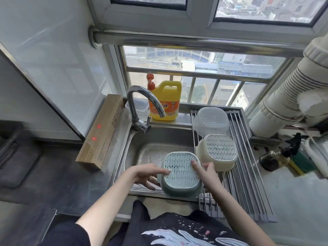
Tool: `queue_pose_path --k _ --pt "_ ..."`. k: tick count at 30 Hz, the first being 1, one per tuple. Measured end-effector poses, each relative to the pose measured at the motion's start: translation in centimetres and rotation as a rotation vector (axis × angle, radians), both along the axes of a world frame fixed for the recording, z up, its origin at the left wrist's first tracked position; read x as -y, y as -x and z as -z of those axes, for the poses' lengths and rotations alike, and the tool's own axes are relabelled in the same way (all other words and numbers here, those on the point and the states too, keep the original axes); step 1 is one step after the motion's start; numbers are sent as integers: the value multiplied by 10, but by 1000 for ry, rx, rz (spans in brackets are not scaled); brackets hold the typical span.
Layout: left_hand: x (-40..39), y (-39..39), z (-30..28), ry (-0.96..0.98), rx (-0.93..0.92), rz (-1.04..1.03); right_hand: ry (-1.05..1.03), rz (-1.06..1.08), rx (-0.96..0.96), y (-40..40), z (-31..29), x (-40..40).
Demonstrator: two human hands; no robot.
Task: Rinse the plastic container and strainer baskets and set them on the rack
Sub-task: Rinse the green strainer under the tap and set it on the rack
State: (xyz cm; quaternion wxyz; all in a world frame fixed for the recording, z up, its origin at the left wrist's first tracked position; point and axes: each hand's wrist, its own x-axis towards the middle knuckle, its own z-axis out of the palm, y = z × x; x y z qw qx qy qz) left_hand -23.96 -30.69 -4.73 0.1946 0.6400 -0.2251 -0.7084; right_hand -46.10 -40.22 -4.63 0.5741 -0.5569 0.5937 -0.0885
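A green strainer basket [181, 174] lies upside down at the sink's front edge, its right side against the roll-up rack [245, 174]. My left hand [147, 175] touches its left side with straight, spread fingers, some on top and some lower down. My right hand [206, 170] rests on its right side, with the index finger lying straight on the mesh. A cream strainer basket [216, 152] sits upside down on the rack. Behind it a clear plastic container [211, 120] also sits upside down on the rack.
The steel sink [159, 139] has a curved faucet [142, 103] at its back left, with no water running. A yellow detergent jug [166, 102] stands behind it. A brown cardboard box [101, 130] leans on the left counter. Bottles and a sponge [300, 162] lie right of the rack.
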Motion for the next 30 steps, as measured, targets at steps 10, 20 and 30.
queue_pose_path --k 10,20,30 --pt "55 90 12 40 127 231 294 274 -190 78 14 -3" --pt "65 127 32 180 400 191 362 288 -283 96 35 1" --pt "70 139 21 156 462 209 592 -65 -397 78 19 48"
